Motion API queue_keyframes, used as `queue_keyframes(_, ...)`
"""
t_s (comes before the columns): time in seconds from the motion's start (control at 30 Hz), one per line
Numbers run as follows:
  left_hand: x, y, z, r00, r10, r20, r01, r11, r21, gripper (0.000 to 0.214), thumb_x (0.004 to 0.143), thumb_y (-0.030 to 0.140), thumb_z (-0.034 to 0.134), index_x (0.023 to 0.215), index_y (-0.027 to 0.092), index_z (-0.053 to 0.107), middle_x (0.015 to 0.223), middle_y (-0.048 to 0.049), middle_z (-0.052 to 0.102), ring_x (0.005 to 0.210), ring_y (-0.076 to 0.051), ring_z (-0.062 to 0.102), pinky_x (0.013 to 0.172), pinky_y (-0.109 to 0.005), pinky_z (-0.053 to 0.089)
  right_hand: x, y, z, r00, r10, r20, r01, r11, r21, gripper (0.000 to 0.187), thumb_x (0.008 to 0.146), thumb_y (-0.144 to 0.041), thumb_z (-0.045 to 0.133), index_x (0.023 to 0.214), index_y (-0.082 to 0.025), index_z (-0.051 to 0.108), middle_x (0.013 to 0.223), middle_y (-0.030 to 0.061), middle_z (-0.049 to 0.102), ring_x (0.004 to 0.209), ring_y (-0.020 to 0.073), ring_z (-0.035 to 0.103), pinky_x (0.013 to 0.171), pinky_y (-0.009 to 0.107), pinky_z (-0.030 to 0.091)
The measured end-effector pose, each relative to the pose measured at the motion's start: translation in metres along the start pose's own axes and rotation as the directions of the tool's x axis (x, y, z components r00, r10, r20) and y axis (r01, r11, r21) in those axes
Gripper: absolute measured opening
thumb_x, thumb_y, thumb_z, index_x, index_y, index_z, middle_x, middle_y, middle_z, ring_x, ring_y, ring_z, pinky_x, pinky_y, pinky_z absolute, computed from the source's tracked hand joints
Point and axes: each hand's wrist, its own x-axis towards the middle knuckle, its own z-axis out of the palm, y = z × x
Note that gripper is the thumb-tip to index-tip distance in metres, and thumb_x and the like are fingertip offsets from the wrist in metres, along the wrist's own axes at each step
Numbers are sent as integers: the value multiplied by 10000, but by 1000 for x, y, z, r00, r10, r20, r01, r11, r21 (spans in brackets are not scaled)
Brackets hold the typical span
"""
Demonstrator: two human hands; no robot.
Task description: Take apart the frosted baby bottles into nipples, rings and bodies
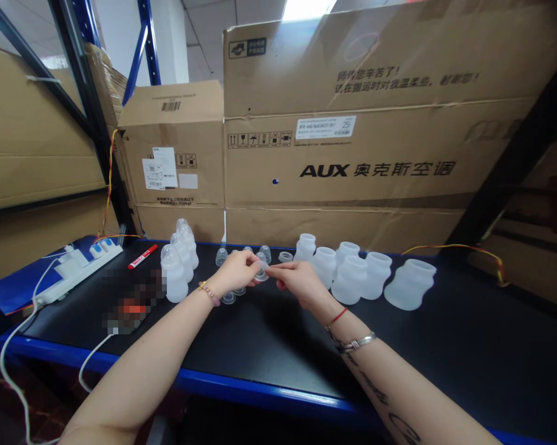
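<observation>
Over the middle of the black tabletop, my left hand [239,271] and my right hand [301,281] meet, fingers pinched on a small translucent baby bottle collar ring [261,272]. Fingertips partly cover it, and I cannot make out whether a nipple sits inside. Clear dome-shaped pieces [221,257] stand around and behind my left hand, with round clear nipples [229,298] under it. Another collar ring [285,256] lies just beyond my right hand. To the right stand several frosted, open-necked baby bottles [349,281]. Bottles with domed tops [175,275] form a row at the left.
Left of the bottles lie a red marker [143,256] and a blurred-out phone-like object [136,306] with a white cable. A white power strip [81,271] sits at the far left. Large cardboard sheets [343,204] wall the back; a blue edge [259,392] runs along the front.
</observation>
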Motion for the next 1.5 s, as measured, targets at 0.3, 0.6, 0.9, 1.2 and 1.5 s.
queue_keyframes(0.3, -13, 14, 4, 968, 232, -100, -144, 833, 534, 159, 884, 188, 496, 864, 151, 649, 886, -98, 704, 906, -236, 665, 854, -347, 499, 2, 7, 5, 989, -131, -73, 105, 953, -283, 188, 757, -240, 626, 652, -137, 742, 453, 25, 573, 441, 132, 482, 462, 263, 323)
queue_keyframes(0.6, -11, 10, 11, 951, 280, -129, -168, 822, 544, 140, 891, 169, 480, 894, 152, 619, 974, -98, 654, 921, -213, 641, 863, -341, 497, -6, 5, 9, 934, -314, -172, 190, 843, -503, 222, 766, -297, 605, 691, -163, 765, 655, 99, 728, 614, 190, 624, 517, 264, 353)
queue_keyframes(0.9, -3, -3, 3, 953, 287, -101, -236, 908, 346, 289, 891, 188, 524, 1122, 218, 695, 988, -69, 632, 827, -155, 630, 814, -296, 552, 2, 12, 9, 942, -289, -171, 206, 900, -384, 237, 743, -354, 613, 660, -170, 737, 635, 75, 712, 636, 196, 633, 528, 260, 367)
queue_keyframes(1.2, -7, 6, -4, 966, 107, -236, -105, 994, 21, 230, 886, 127, 481, 971, 118, 694, 1225, -142, 563, 576, -63, 640, 509, -194, 550, -14, 6, 8, 948, -293, -124, 233, 905, -355, 389, 768, -518, 589, 640, -171, 709, 577, 62, 664, 577, 182, 575, 504, 276, 331)
queue_keyframes(1.5, 13, -4, -9, 913, -20, -407, -124, 938, -324, 129, 862, 108, 510, 962, 139, 586, 952, -65, 676, 659, -95, 676, 647, -237, 590, -46, 24, -24, 845, -428, -321, 217, 823, -524, 351, 790, -463, 552, 959, -185, 685, 655, 48, 645, 654, 229, 603, 615, 335, 422)
